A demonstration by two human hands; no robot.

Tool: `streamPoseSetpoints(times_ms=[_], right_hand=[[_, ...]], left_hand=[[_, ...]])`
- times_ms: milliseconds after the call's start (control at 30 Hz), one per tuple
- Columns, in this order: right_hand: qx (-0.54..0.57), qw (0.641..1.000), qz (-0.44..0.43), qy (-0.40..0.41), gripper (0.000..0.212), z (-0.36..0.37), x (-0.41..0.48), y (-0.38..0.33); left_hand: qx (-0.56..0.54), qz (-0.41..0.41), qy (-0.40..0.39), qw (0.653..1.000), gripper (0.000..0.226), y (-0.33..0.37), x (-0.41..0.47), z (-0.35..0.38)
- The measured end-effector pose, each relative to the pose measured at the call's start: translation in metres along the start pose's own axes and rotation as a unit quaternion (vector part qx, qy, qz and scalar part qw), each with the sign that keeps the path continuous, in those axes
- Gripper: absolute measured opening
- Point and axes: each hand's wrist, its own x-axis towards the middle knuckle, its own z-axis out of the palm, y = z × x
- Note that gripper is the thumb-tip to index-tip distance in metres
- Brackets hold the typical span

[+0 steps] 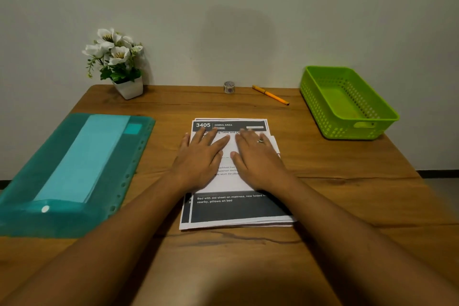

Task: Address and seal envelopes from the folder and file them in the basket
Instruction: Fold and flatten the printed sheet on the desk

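Note:
A stack of printed sheets (236,208) lies in the middle of the wooden table (323,206). My left hand (201,159) and my right hand (258,156) rest flat on the stack, side by side, fingers straight, palms down. A teal translucent folder (37,181) lies at the left, closed, with pale envelopes (84,156) showing through it. At the back right stands a green perforated basket (313,97) with nothing visible inside. An orange pen (270,95) and a small roll of tape (229,87) lie by the far edge.
A white pot of white flowers (124,74) stands at the back left against the wall. Bare wood shows between the folder and the sheets and in front of the basket.

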Motion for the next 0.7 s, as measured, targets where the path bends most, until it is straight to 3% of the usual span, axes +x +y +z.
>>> streamPoseSetpoints(times_ms=[200,367,600,700], right_hand=[[0.011,0.998,0.018,-0.053,0.079,0.005,0.000,-0.001],[-0.021,0.994,0.081,-0.072,0.090,-0.004,-0.009,0.031],[-0.063,0.991,0.098,-0.065,0.089,-0.003,-0.005,0.023],[-0.037,0.996,0.050,-0.065,0.081,0.003,-0.004,-0.002]], left_hand=[[0.009,-0.029,-0.015,0.999,0.057,-0.009,-0.003,0.000],[0.020,-0.068,-0.021,0.997,0.076,-0.015,-0.009,-0.002],[0.033,-0.075,-0.021,0.996,0.081,-0.012,-0.009,-0.003],[0.034,-0.077,-0.019,0.996,0.081,-0.012,-0.009,-0.002]])
